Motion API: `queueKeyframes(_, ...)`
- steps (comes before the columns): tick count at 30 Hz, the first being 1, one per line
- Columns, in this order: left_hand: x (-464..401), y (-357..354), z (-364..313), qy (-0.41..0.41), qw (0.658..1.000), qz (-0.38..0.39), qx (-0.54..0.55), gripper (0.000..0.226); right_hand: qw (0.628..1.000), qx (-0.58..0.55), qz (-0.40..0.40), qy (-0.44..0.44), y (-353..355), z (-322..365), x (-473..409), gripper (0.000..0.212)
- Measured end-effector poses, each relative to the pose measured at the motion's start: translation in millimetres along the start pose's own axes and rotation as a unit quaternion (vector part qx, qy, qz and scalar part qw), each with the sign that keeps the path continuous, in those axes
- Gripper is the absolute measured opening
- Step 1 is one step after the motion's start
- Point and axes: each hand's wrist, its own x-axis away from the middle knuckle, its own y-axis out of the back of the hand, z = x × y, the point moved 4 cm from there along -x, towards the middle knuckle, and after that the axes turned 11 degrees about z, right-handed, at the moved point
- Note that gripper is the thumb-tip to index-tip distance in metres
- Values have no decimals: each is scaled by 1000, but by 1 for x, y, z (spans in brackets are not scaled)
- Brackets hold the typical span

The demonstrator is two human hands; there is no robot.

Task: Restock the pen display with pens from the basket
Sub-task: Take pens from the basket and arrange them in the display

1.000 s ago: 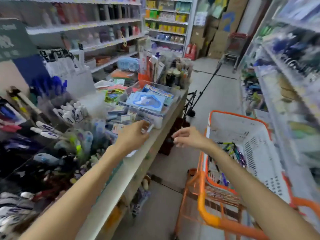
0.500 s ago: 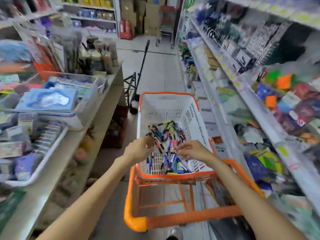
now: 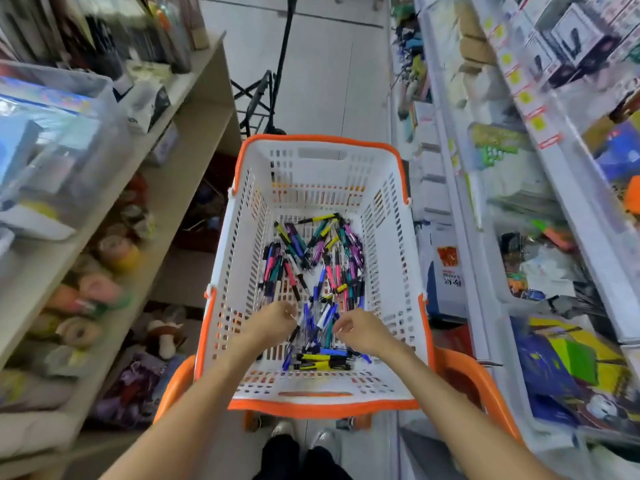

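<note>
Head view, looking straight down: the pens (image 3: 313,271) lie in a loose heap on the floor of the white basket (image 3: 391,216), spread from its middle toward the near wall. Their long axes run every way, many roughly along the basket's length, while a few yellow and blue ones lie crosswise against the near wall. Both hands are down inside at the near end of the heap. The left hand (image 3: 270,323) has its fingers curled, fingertips pinched together over the pens; whether it actually has one clamped I cannot tell. The right hand (image 3: 360,329) is curled too, thumb and forefinger drawn close just above the blue pens, a grip again not clear. The two hands are apart, with pens showing between them. The basket has an orange rim and sits in an orange cart frame (image 3: 485,386), whose bars curve round its near corners. Left of it stands a beige shelf unit (image 3: 166,181) with clear bins and blurred goods; right, white shelves (image 3: 478,188) of packaged stationery, all smeared. Beyond the far wall, a black folding trolley (image 3: 266,95) on the grey floor. The person's shoes show below the near rim.
</note>
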Motion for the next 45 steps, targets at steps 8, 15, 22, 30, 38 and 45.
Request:
queueKeyframes(8, -63, -40, 18, 59, 989, 131, -27, 39, 976, 173, 116, -61, -33, -34, -57, 40)
queueKeyframes(15, -89, -65, 28, 38, 987, 149, 45, 26, 943, 186, 270, -58, -63, -45, -80, 58)
queueKeyframes(22, -108, -64, 18, 54, 993, 46, -94, 54, 926, 193, 319, -54, -70, -44, -88, 42)
queueKeyframes(30, -119, -64, -5, 74, 964, 19, -256, 54, 891, 273, 358, -65, -69, -39, -84, 32)
queueKeyframes(38, -118, -54, 15, 46, 993, 69, -83, 26, 858, 293, 401, -129, -51, -46, -79, 60)
queueKeyframes(45, -89, -3, 29, 78, 877, 8, 474, 23, 850, 289, 422, -126, -50, -40, -73, 57)
